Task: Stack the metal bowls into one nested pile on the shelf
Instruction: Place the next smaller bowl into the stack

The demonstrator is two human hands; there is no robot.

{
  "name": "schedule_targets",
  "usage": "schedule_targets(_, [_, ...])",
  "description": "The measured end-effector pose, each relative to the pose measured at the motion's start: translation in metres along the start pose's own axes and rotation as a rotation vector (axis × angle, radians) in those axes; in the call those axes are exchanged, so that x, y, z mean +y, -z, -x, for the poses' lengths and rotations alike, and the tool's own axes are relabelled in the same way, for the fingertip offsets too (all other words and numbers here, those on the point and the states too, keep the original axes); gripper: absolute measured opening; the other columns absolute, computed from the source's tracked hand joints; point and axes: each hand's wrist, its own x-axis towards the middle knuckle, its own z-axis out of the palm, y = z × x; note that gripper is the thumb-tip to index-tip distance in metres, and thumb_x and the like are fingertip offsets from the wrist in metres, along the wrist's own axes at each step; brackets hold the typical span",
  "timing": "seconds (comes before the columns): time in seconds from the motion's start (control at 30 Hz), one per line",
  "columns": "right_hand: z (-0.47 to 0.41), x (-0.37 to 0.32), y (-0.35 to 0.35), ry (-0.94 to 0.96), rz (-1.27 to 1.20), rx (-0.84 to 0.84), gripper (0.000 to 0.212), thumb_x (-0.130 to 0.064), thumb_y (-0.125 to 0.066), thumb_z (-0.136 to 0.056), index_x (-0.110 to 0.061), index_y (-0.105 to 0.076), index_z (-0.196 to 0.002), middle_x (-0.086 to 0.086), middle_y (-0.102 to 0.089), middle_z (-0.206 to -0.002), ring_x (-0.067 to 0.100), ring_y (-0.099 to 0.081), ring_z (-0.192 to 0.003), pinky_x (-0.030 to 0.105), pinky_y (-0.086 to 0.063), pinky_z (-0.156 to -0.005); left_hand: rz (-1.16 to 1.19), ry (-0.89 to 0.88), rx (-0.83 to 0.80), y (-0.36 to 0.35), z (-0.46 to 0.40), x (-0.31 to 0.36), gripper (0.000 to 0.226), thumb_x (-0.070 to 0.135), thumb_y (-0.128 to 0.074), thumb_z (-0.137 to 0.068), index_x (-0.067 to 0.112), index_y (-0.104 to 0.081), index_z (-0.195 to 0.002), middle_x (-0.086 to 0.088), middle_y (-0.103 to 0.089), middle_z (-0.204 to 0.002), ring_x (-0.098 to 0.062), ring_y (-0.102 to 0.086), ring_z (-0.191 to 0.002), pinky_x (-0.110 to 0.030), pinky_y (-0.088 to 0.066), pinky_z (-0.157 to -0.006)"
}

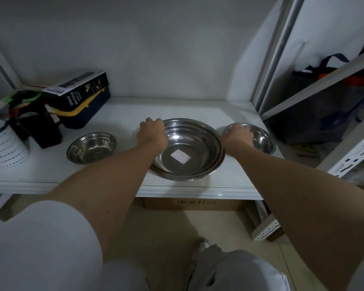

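Mid-frame, our left hand (152, 131) clamps the wide shiny steel bowl's (187, 150) rim (white sticker inside); our right hand (239, 136) grips the small steel bowl (261, 139).

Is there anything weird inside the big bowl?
Yes. A white square, maybe a sticker or paper, lies flat at the bottom of the big bowl. The two small bowls show nothing like it.

Left hand (152, 131) on the large bowl's (189, 152) rim, right hand (239, 136) on the right small bowl (262, 139).
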Motion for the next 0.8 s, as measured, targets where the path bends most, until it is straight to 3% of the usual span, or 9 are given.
schedule_targets(0.07, [-0.006, 0.014, 0.006, -0.104, 0.031, 0.045, 0.069, -0.031, -0.056, -0.092, -0.002, -0.028, -0.147, 0.021, -0.03, -0.15, 0.037, -0.031, -0.139, 0.045, -0.031, -0.111, 0.087, -0.031, -0.025, -0.006, -0.002, 0.019, 0.032, 0.01, -0.054, -0.087, 0.007, -0.057, -0.119, -0.015, -0.053, -0.123, -0.033, -0.051, -0.115, -0.04, -0.048, -0.086])
schedule_targets(0.13, [-0.015, 0.028, 0.007, -0.232, 0.03, 0.08, 0.075, -0.031, -0.059, -0.088, -0.005, -0.025, -0.149, 0.021, -0.026, -0.152, 0.039, -0.025, -0.14, 0.047, -0.027, -0.114, 0.167, -0.065, -0.047, -0.012, -0.005, 0.04, 0.031, 0.014, -0.055, -0.086, 0.007, -0.062, -0.116, -0.015, -0.06, -0.119, -0.034, -0.057, -0.11, -0.042, -0.052, -0.085])
schedule_targets(0.27, [-0.028, 0.057, 0.013, -0.418, -0.02, 0.073, 0.072, -0.032, -0.061, -0.084, -0.009, -0.029, -0.144, 0.023, -0.029, -0.147, 0.039, -0.035, -0.132, 0.045, -0.034, -0.108, 0.26, -0.132, -0.115, -0.026, -0.006, 0.08, 0.032, 0.019, -0.051, -0.086, 0.008, -0.064, -0.113, -0.015, -0.065, -0.116, -0.034, -0.061, -0.108, -0.04, -0.052, -0.086])
schedule_targets(0.37, [-0.038, 0.078, 0.015, -0.376, -0.092, 0.011, 0.077, -0.03, -0.062, -0.086, -0.003, -0.022, -0.145, 0.021, -0.032, -0.143, 0.035, -0.038, -0.13, 0.044, -0.039, -0.106, 0.318, -0.163, -0.132, -0.038, -0.01, 0.102, 0.032, 0.021, -0.049, -0.088, 0.009, -0.062, -0.114, -0.013, -0.064, -0.118, -0.033, -0.06, -0.109, -0.04, -0.052, -0.088])
schedule_targets(0.47, [-0.045, 0.095, 0.012, -0.344, -0.319, -0.029, 0.058, -0.015, -0.058, -0.088, 0.001, -0.037, -0.141, 0.02, -0.043, -0.141, 0.035, -0.047, -0.128, 0.043, -0.044, -0.104, 0.352, -0.201, -0.147, -0.047, -0.013, 0.12, 0.03, 0.021, -0.05, -0.09, 0.008, -0.063, -0.113, -0.013, -0.065, -0.118, -0.033, -0.06, -0.11, -0.037, -0.051, -0.089])
schedule_targets(0.57, [-0.046, 0.1, 0.01, -0.393, -0.482, -0.012, 0.045, -0.007, -0.062, -0.086, 0.001, -0.052, -0.129, 0.02, -0.063, -0.12, 0.033, -0.067, -0.106, 0.041, -0.057, -0.089, 0.361, -0.217, -0.139, -0.051, -0.012, 0.13, 0.028, 0.018, -0.05, -0.089, 0.008, -0.068, -0.109, -0.012, -0.067, -0.118, -0.031, -0.06, -0.11, -0.033, -0.047, -0.085])
schedule_targets(0.63, [-0.045, 0.099, 0.014, -0.44, -0.559, 0.015, 0.041, -0.004, -0.067, -0.084, -0.001, -0.056, -0.123, 0.022, -0.066, -0.111, 0.034, -0.071, -0.096, 0.041, -0.06, -0.082, 0.368, -0.204, -0.143, -0.051, -0.013, 0.13, 0.027, 0.016, -0.05, -0.088, 0.006, -0.07, -0.103, -0.013, -0.068, -0.117, -0.032, -0.061, -0.111, -0.033, -0.048, -0.087])
schedule_targets(0.8, [-0.045, 0.089, 0.04, -0.372, -0.567, 0.158, 0.023, -0.005, -0.066, -0.084, -0.006, -0.06, -0.106, 0.017, -0.066, -0.105, 0.033, -0.069, -0.094, 0.042, -0.059, -0.081, 0.434, -0.156, -0.163, -0.039, -0.017, 0.129, 0.032, 0.022, -0.041, -0.093, 0.002, -0.063, -0.082, -0.021, -0.068, -0.097, -0.034, -0.061, -0.086, -0.033, -0.043, -0.07])
